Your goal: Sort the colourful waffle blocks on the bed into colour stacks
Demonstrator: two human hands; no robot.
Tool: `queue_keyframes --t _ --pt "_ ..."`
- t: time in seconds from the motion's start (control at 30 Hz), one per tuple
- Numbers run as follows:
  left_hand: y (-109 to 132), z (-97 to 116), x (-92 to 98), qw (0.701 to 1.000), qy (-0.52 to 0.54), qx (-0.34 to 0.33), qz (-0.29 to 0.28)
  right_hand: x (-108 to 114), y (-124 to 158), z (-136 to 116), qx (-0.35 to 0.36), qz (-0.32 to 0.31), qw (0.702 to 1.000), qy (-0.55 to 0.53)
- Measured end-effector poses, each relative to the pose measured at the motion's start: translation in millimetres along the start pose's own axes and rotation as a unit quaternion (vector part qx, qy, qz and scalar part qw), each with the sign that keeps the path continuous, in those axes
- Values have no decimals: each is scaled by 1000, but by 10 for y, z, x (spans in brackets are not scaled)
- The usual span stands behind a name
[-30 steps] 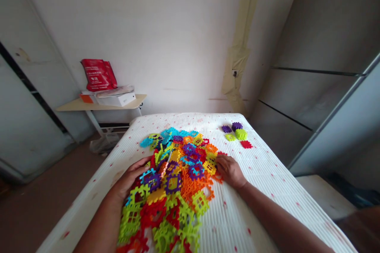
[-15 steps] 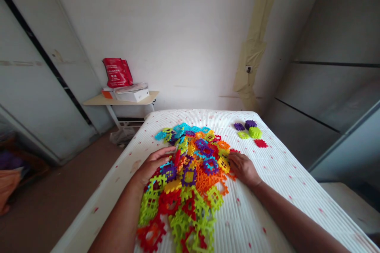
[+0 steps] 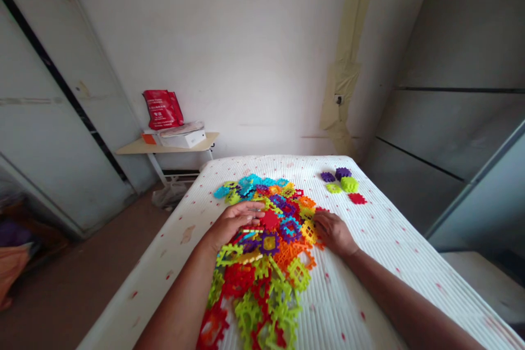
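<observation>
So the heap of plastic tiles (image 3: 266,246) sits mid-bed and spills toward the near edge. They're square open frames with notched, toothy edges, in lime, red, orange, purple, yellow and cyan.

I'd guess each one is featherlight, stiff and a bit slick on the flat faces. The teeth snag each other, so lifting one probably drags its neighbours along. Best grab looks like a pinch through the open window or across two opposite edges.

My left hand (image 3: 233,223) lies flat and open on the heap's left side, holding nothing. My right hand (image 3: 334,232) rests at the heap's right edge with its fingertips on a yellow tile (image 3: 308,231). I can't tell if it's pinched.

The bed cover (image 3: 389,240) is white, ribbed and soft-looking. A small bunch of tiles (image 3: 342,183) lies near the far right corner.
</observation>
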State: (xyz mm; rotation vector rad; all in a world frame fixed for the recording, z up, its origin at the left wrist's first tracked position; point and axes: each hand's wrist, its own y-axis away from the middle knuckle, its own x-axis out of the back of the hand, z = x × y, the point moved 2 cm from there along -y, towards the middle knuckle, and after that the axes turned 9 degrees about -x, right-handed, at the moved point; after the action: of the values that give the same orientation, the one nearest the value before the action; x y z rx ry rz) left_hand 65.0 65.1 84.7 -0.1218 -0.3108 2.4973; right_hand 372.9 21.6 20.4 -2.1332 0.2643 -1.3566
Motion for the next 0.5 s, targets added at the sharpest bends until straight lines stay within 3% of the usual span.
queue_keyframes --t 0.27,0.5 --pt "-27 110 -109 990 114 -55 65 12 -2 1 -26 -13 999 -18" --pt "33 232 203 973 98 -94 187 40 7 7 -47 -23 998 -34"
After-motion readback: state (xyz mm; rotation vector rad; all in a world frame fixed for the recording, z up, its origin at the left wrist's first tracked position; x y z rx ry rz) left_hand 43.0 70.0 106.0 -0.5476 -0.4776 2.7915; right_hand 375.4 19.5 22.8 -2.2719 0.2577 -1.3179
